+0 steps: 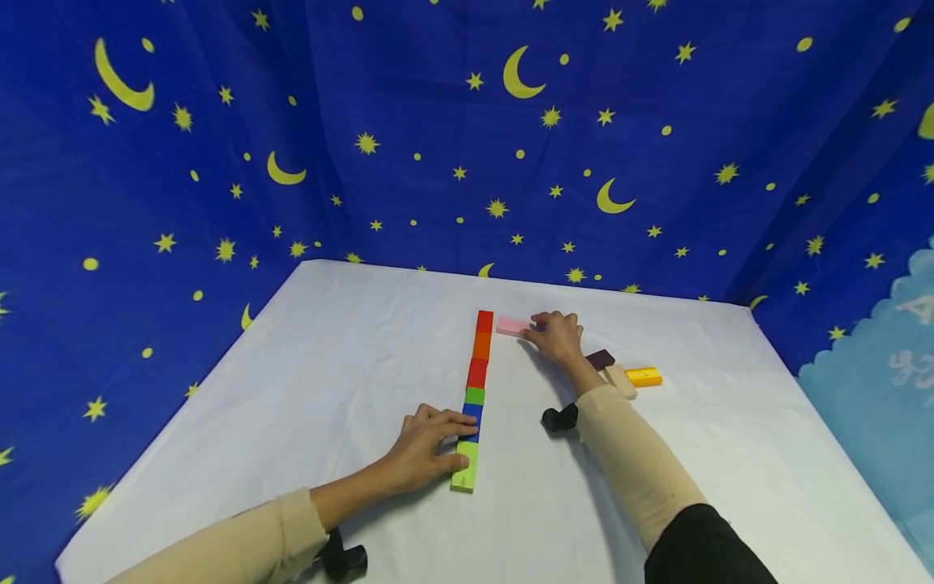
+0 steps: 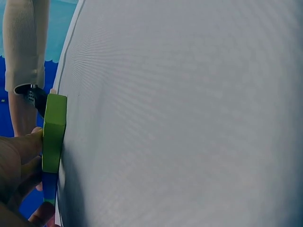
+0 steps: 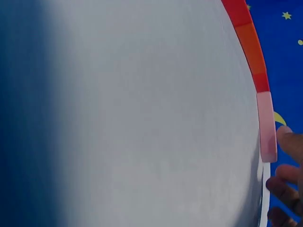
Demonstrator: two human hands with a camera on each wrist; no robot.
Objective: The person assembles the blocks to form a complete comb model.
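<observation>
Touching pink block, perhaps: right hand; yellow block head-view only.

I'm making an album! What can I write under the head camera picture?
Left hand on a colorful row of blocks, right hand at a pink block.

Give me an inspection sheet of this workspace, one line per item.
Surface: white-covered table.
Job's things: block row; pink block right of its far end.
Clutter: dark block, cream block and yellow block grouped farther right.
Hands: left hand touches the row's near part; right hand is at the pink block's right end, grip unclear.
Cables: nothing seen.
Surroundings: blue star-and-moon curtain; light-blue panel at right.
</observation>
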